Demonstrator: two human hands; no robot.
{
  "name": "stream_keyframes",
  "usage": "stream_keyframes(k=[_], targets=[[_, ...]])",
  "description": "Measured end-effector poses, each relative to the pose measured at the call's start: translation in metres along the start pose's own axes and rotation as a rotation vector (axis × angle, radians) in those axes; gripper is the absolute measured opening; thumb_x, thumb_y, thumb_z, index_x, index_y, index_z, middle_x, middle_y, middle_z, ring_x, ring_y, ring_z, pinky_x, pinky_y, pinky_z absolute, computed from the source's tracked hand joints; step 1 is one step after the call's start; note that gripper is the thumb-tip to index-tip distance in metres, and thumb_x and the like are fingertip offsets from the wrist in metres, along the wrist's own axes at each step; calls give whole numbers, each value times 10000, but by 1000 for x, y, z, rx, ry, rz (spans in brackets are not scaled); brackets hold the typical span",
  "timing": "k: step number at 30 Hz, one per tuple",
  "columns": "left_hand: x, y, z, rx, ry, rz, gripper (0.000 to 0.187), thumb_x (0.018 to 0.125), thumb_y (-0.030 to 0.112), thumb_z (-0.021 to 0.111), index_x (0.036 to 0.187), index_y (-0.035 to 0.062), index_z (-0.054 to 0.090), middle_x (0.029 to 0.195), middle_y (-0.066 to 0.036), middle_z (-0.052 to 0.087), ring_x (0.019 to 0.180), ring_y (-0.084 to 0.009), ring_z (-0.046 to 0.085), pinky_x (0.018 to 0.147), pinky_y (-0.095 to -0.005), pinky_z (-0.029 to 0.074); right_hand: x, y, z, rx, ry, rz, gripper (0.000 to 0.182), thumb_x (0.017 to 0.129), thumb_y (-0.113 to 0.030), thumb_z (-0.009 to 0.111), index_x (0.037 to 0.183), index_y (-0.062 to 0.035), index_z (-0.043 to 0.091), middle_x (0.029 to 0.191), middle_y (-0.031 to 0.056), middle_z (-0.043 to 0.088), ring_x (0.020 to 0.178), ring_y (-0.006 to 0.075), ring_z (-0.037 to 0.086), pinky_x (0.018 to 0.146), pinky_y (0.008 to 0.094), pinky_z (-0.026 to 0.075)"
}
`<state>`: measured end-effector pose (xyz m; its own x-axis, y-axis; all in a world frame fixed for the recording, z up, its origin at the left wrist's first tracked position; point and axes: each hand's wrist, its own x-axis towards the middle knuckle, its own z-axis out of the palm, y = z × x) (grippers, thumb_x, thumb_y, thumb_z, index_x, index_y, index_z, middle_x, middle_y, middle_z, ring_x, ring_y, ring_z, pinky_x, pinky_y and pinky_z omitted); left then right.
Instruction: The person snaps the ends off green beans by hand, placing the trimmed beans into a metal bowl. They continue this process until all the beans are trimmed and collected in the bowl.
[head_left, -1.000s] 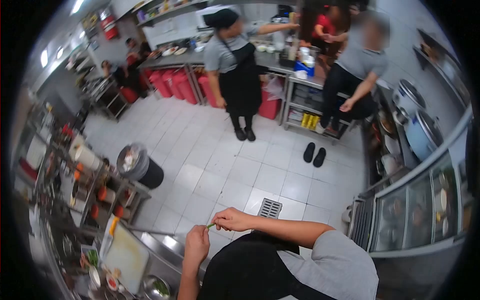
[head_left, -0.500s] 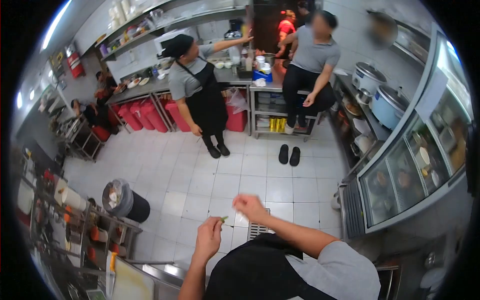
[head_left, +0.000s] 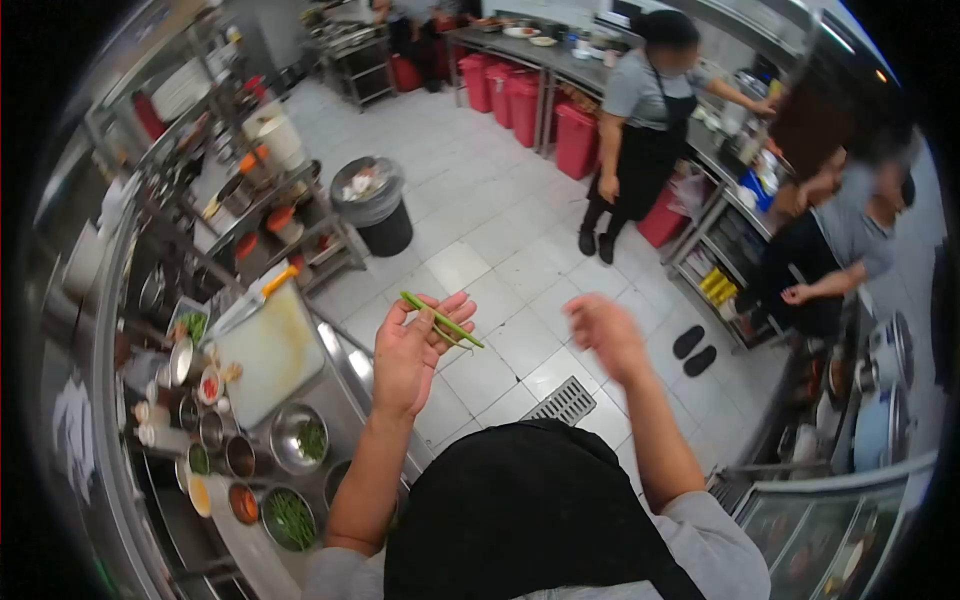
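A long green bean (head_left: 443, 320) lies across the fingers of my left hand (head_left: 405, 355), pinched by the thumb with the palm turned up. A thin strand hangs beside its lower end. To the right, apart from the bean, my right hand (head_left: 608, 335) is raised with its fingers curled in; blur hides whether anything is in them. At lower left, a metal bowl (head_left: 299, 438) holds some green pieces. Near it, a pot of cut green vegetables (head_left: 289, 520) stands on the steel counter.
A white cutting board (head_left: 275, 350) carries a knife with an orange handle (head_left: 278, 283). Past my hands stand a lined bin (head_left: 385, 215) and two co-workers, one standing (head_left: 645, 130), one seated (head_left: 840, 240). Black shoes (head_left: 695, 350) and a drain grate (head_left: 563, 400) are on the tiled floor.
My view has swung left, bringing the counter into sight. My left hand has turned palm up, showing the bean's length. My right hand has moved away from it to the right.
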<state>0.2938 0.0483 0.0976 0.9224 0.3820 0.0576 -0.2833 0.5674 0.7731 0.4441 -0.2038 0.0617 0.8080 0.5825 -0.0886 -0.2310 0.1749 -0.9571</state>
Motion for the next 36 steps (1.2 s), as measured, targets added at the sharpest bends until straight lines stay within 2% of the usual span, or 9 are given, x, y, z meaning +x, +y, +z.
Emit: stream_keyframes(k=[2,11,15,17,19,24,27,33,36], targets=[[-18,1,-2,0,37,14,158,1041,121,489,1150,8,508,1303,-302,563,1220,-412,588,1035,-504,504,3,25,46,-2,-254,183,286,992,-288,585,1058,-25,678,794,-8,563,671,73,486,604,245,428],[-108,3,-20,117,391,253,171,1035,136,516,1150,11,500,1285,-301,580,1193,-402,609,1037,-497,502,1,47,149,-305,-940,100,173,943,-138,564,931,5,659,725,-26,549,655,53,437,584,235,363],[-141,-11,-14,206,565,437,156,1037,129,512,1136,8,498,1287,-293,583,1195,-393,609,1039,-486,496,-7,67,174,-535,-834,-154,188,917,-145,569,866,16,653,661,-2,537,618,66,437,545,274,359],[-155,-23,-8,308,612,529,150,1043,123,502,1137,7,492,1291,-288,580,1193,-396,608,1042,-489,492,6,91,181,-458,-870,-41,201,935,-155,544,864,3,646,638,-16,527,579,72,427,526,258,351],[-168,-31,-9,308,700,669,131,1053,91,461,1133,-12,479,1295,-294,565,1200,-392,603,1042,-483,500,23,118,187,-19,-831,378,191,951,-151,515,895,-17,639,644,-33,516,547,75,414,515,235,344],[-197,-25,-23,212,864,738,143,1057,116,462,1161,19,474,1336,-295,539,1249,-412,562,1061,-500,483,-2,113,201,-64,-1135,548,251,966,-95,433,1095,-5,628,911,17,626,694,76,504,561,228,404],[-204,-28,-26,189,906,744,155,1055,102,460,1167,-5,462,1341,-309,528,1256,-413,557,1060,-504,481,-18,120,213,54,-1270,687,273,976,-110,437,1132,-5,635,920,22,640,683,78,508,564,233,415],[-213,-35,-32,366,958,693,147,1058,93,439,1173,7,471,1353,-310,527,1241,-407,569,1062,-491,476,-35,117,229,-141,-1354,654,235,973,-163,520,1011,-6,690,809,11,644,648,70,505,574,226,418],[-214,-43,-30,431,967,680,150,1053,76,448,1162,-18,490,1315,-263,585,1209,-342,606,1043,-414,486,-39,132,230,-217,-1372,384,229,964,-175,530,914,-14,685,782,21,638,622,77,494,549,232,401]])
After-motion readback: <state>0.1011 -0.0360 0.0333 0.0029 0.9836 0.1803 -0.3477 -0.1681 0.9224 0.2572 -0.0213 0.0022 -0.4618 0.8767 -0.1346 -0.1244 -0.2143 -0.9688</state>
